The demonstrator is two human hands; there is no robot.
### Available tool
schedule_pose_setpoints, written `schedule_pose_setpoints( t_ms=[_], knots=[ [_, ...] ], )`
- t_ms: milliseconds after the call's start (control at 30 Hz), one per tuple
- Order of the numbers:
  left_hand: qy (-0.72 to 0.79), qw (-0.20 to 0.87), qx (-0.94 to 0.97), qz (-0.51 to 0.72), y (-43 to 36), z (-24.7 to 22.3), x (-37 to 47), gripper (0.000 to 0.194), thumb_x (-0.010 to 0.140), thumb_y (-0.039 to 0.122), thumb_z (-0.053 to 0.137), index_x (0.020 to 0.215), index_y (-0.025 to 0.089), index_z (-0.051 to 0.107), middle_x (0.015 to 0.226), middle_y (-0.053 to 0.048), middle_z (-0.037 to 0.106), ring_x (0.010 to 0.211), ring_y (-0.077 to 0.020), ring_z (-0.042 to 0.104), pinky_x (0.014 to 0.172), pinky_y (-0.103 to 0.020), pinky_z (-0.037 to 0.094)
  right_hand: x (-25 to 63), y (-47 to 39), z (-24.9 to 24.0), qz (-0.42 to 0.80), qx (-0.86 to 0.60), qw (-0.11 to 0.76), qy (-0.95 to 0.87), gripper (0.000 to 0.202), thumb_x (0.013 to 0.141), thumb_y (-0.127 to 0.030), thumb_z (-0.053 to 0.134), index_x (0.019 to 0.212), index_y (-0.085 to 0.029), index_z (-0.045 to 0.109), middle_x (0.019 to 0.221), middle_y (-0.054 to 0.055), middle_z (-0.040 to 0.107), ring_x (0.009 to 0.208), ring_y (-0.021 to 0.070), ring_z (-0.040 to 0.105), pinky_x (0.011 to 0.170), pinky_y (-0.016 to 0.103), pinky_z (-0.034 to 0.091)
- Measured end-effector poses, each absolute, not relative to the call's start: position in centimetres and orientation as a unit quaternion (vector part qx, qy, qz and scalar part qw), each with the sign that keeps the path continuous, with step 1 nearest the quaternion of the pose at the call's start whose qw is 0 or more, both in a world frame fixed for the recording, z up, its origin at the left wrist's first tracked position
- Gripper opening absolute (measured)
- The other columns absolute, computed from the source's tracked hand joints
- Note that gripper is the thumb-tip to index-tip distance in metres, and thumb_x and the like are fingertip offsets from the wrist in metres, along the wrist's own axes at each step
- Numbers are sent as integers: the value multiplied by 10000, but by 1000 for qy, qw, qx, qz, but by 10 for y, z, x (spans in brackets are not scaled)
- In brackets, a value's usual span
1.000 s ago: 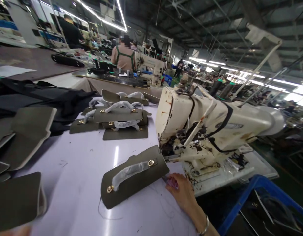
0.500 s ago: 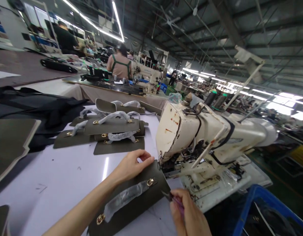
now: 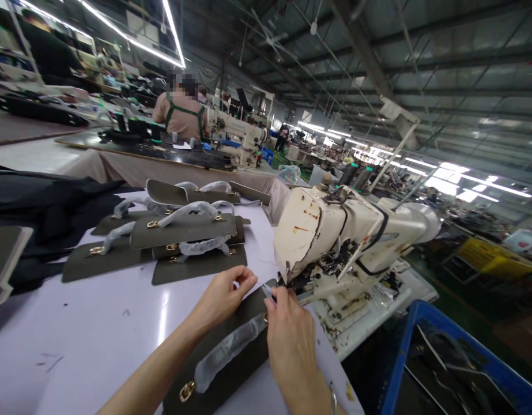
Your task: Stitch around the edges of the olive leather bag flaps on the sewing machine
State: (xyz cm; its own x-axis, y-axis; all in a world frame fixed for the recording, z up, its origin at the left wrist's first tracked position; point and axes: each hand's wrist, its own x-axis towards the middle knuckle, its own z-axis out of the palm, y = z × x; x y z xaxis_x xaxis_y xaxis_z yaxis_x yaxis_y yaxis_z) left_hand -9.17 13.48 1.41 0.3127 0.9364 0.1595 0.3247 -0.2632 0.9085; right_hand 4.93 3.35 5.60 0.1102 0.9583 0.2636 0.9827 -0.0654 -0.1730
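Head view: olive panel (image 3: 237,370) slants from the worktop's (image 3: 97,334) near edge towards its right edge, its end beside the sewing machine (image 3: 297,230), within both hands' reach. Right grip (image 3: 291,340) clasps a pointed tool (image 3: 267,290) there; left grip (image 3: 221,298) pinches closed, contents unclear. Stacked panels (image 3: 188,231) lie beyond, seemingly to spare working room.

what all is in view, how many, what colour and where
front panel: one, olive, lower centre
wrapped handles: several, whitish, on panels
other panels: several, olive, behind and left
near sewing machine: one, cream, right
far sewing machine: one, pale, background
tabletop: one, whitish, beneath the panels
cloth: one heap, black, left
crate: one, blue, lower right
people: several, pink or dark clothes, background
left hand: one, bare, above front panel
right hand: one, bare, holding pointed tool
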Motion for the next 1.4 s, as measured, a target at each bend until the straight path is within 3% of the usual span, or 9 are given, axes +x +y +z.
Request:
schedule_pose_setpoints(
  t_ms=[433,1400],
  knots=[
    [425,414,698,400,128,21,-85,283,903,427,505,809,188,623,761,-3,627,709,-180,530,659,-288,349,47,43,64,-36,-750,104,-652,148,1025,-208,462,1076,-203,601,952,73,706,793,251,703,612,303,420],
    [424,428,678,421,126,16,-84,299,894,455,510,811,193,628,792,-23,648,755,-201,561,708,-305,395,46,45,74,-30,-737,102,-667,162,1018,-181,453,1050,-177,611,959,99,713,848,248,708,642,285,413]
  ],
)
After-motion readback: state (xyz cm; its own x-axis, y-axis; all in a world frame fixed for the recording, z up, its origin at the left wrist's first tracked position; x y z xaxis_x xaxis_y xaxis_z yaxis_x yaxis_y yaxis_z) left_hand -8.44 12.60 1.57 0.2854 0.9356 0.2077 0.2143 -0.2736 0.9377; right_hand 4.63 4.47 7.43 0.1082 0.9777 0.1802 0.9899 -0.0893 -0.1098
